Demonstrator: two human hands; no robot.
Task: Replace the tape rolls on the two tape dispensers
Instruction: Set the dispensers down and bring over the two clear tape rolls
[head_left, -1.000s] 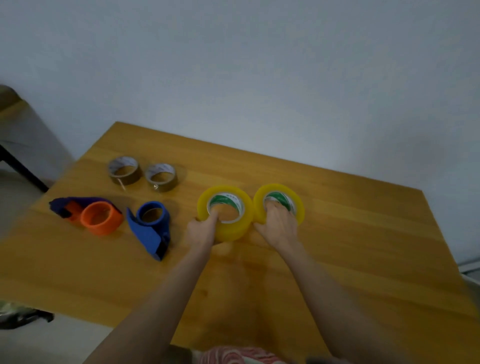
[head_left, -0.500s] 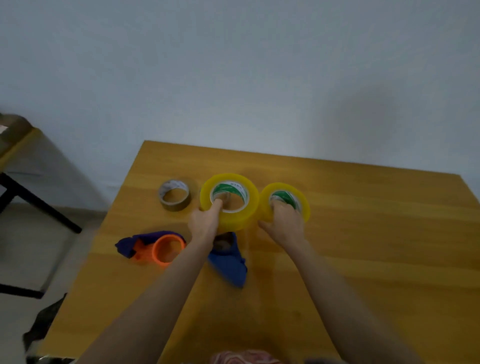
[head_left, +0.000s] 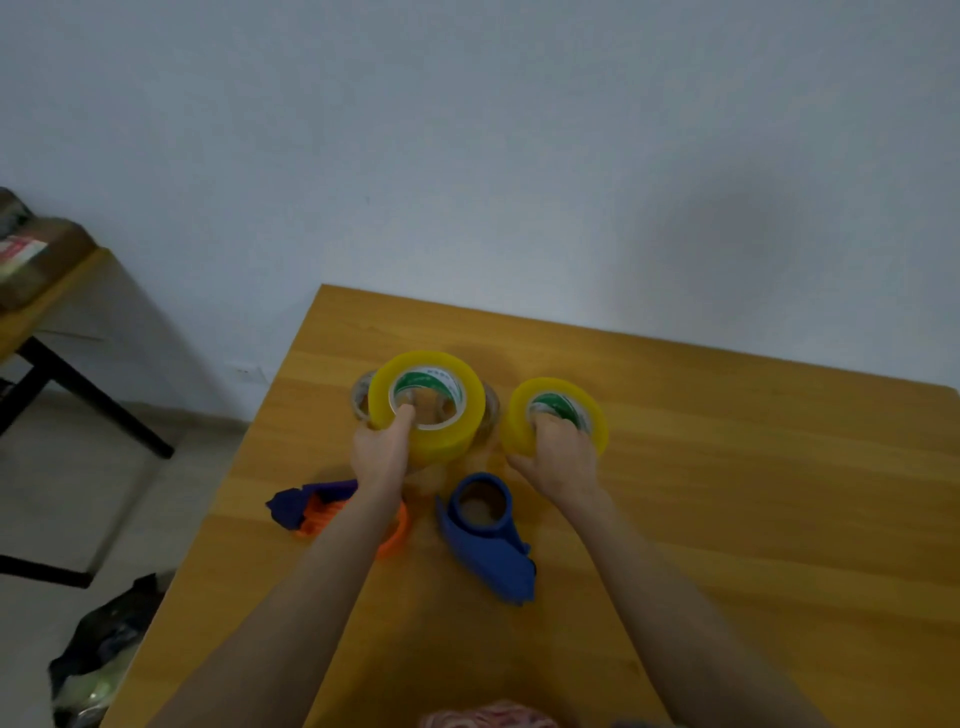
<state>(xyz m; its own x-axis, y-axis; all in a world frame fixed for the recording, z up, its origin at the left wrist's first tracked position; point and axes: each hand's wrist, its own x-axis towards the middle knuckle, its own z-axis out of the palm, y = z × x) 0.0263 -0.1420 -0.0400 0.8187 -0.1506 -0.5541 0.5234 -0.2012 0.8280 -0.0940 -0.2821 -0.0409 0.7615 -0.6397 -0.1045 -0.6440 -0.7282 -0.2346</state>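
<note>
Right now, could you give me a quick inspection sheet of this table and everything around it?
Surface: wooden table, bare on its right side.
Job's things: two yellow tape rolls, left roll and right roll; blue dispenser; orange and purple dispenser, partly under the left forearm.
Clutter: two small used rolls behind the left roll, mostly hidden, one edge showing.
Hands: left hand grips the left roll; right hand grips the right roll.
Cables: nothing seen.
Surroundings: pale wall; second table at left; dark bag on the floor.
</note>
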